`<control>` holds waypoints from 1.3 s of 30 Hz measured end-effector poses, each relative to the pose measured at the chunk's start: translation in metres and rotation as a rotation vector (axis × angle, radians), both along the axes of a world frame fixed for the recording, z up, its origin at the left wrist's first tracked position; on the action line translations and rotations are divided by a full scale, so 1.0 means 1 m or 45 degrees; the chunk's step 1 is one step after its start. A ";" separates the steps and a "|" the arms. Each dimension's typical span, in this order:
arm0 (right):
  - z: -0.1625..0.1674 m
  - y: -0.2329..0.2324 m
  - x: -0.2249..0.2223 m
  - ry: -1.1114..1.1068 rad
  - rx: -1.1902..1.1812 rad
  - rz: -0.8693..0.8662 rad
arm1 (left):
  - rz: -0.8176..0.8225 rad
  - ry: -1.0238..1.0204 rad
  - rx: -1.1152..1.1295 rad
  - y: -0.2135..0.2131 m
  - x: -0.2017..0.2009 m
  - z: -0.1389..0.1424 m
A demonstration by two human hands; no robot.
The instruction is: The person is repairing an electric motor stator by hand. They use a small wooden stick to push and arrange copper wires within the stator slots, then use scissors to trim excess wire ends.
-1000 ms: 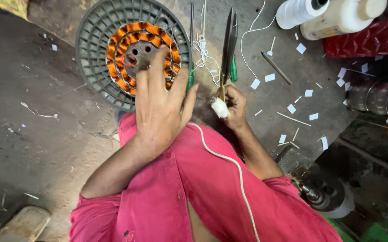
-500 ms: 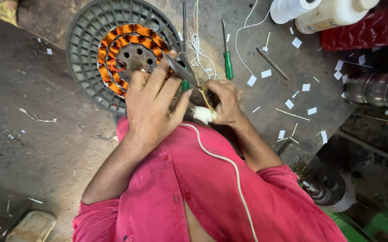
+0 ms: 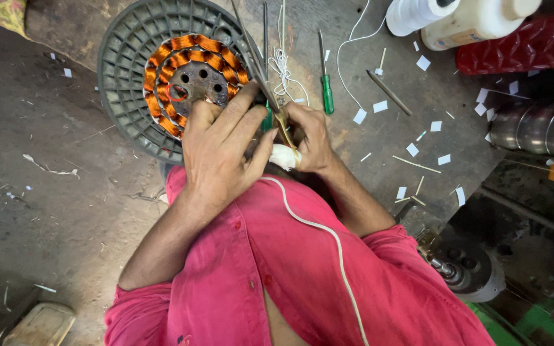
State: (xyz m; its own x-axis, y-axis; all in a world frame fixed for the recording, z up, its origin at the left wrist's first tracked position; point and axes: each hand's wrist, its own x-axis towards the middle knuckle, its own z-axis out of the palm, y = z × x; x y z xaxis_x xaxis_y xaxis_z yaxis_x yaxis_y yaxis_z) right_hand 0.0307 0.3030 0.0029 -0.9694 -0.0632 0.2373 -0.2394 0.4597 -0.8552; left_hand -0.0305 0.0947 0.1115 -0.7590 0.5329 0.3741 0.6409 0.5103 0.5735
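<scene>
Item: scissors (image 3: 254, 61), long thin metal blades, stiff, light, sharp at tips; judged best held at the handle end, low near the hands, not by the blades. Lying across rim of grey round fan grille (image 3: 123, 83) w/ orange copper coils (image 3: 162, 109), blades pointing away from the body
Left hand (image 3: 222, 150): fingers spread, part-curled over the scissors' lower end, touching it; full grip not visible
Right hand (image 3: 309, 138): fingers closed round scissors handle area; white wrap on thumb (image 3: 285, 156)
Nearby: green screwdriver (image 3: 325, 80), white string (image 3: 282, 64), paper bits (image 3: 411, 149) on bench
</scene>
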 end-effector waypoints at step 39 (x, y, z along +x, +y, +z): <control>0.023 0.055 0.066 -0.717 0.533 -0.680 | 0.061 0.012 0.209 -0.077 0.050 -0.004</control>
State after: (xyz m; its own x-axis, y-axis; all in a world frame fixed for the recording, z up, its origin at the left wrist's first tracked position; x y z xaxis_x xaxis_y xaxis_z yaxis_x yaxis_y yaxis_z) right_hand 0.0972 0.3577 0.0254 -0.8602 0.4573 -0.2256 0.5035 0.6915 -0.5180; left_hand 0.0198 0.0180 0.1079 -0.7782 0.4273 0.4602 0.6237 0.4400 0.6461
